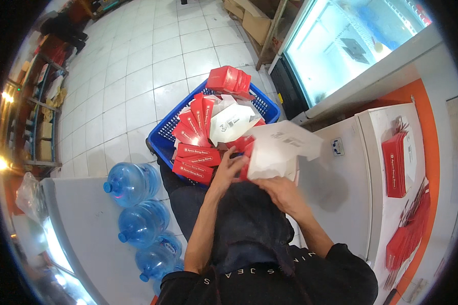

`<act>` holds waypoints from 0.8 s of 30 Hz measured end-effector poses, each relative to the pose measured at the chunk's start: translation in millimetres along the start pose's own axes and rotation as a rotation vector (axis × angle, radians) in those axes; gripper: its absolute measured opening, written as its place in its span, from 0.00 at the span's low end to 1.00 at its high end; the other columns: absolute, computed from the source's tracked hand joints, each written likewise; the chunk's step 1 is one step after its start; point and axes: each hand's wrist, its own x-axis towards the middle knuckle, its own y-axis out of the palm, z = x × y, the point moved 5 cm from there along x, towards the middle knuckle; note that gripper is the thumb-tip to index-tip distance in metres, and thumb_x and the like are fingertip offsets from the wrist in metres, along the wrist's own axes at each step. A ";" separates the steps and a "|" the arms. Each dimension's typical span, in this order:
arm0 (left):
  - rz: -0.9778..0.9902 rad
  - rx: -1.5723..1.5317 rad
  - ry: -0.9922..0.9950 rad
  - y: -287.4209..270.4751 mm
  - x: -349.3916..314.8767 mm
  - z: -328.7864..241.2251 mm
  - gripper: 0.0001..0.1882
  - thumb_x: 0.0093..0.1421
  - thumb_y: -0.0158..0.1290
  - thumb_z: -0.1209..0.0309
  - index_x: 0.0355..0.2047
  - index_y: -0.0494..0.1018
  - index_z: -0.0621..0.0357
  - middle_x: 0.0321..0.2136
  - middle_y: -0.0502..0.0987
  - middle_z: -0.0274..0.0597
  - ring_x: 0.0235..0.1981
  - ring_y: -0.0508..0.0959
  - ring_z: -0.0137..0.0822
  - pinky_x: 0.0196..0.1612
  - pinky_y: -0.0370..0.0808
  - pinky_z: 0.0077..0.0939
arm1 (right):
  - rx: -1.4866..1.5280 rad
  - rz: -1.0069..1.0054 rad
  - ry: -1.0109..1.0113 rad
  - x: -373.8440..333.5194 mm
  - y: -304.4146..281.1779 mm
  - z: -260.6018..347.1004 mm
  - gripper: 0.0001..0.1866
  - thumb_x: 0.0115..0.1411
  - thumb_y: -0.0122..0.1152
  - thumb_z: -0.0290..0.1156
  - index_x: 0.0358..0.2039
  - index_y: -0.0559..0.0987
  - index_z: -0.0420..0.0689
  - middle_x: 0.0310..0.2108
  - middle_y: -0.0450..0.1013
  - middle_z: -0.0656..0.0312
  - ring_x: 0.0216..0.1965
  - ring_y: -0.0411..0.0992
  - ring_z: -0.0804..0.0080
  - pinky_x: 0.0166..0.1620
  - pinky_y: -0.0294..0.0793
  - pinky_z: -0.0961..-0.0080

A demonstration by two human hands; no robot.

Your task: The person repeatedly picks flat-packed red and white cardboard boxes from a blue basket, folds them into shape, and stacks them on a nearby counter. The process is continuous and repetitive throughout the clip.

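From the head camera, two hands worked on one red-and-white folding carton point(277, 150), raised over the near right corner of the blue perforated basket point(267, 104). The left hand point(231, 170) had its fingers closed on the carton's red side; the right hand point(282, 193) touched its lower edge, partly hidden, so I could not tell whether those fingers were clamped. Three large blue water jugs point(132, 184) showed plainly in a row, left of the basket and nearer the person. Two groups of red cartons point(396, 162) lay well to the basket's right, on a white surface point(387, 122).

The basket held a red carton stack point(229, 80) at its far end, fanned red cartons point(194, 119) in the middle, a white carton panel point(231, 124) beside these, and more red cartons on the near left.

White floor tiles point(132, 71) spread beyond the basket. A lit display fridge point(351, 46) stood to its far right, and a shelf rack point(46, 127) well to its left.
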 end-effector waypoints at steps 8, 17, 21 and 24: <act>0.388 0.479 -0.030 -6.1 8.0 42.8 0.50 0.53 0.56 0.71 0.76 0.51 0.62 0.57 0.75 0.50 0.53 0.76 0.39 0.59 0.70 0.27 | -0.267 -0.194 0.263 11.9 3.9 -48.3 0.35 0.71 0.54 0.52 0.74 0.61 0.54 0.77 0.47 0.48 0.76 0.49 0.41 0.67 0.60 0.36; 0.394 0.602 0.081 -27.2 -3.1 58.9 0.53 0.49 0.54 0.78 0.76 0.47 0.64 0.70 0.63 0.55 0.67 0.67 0.41 0.67 0.63 0.25 | 0.012 0.369 0.612 -4.6 24.6 -125.2 0.48 0.69 0.47 0.66 0.74 0.57 0.41 0.74 0.55 0.42 0.76 0.52 0.49 0.75 0.52 0.57; 0.289 0.311 0.122 -21.5 -16.2 41.2 0.50 0.50 0.51 0.82 0.76 0.51 0.61 0.68 0.66 0.53 0.66 0.68 0.40 0.68 0.63 0.28 | -0.181 0.300 0.260 -25.2 -8.1 -34.3 0.44 0.67 0.53 0.65 0.70 0.67 0.42 0.71 0.62 0.45 0.74 0.57 0.48 0.74 0.48 0.41; 0.182 0.306 0.215 -2.1 -29.3 7.4 0.47 0.50 0.53 0.82 0.74 0.54 0.64 0.64 0.70 0.52 0.64 0.70 0.41 0.67 0.65 0.32 | -0.532 0.287 0.046 -39.2 -19.5 18.1 0.44 0.63 0.59 0.63 0.69 0.68 0.45 0.69 0.63 0.48 0.74 0.55 0.49 0.74 0.43 0.35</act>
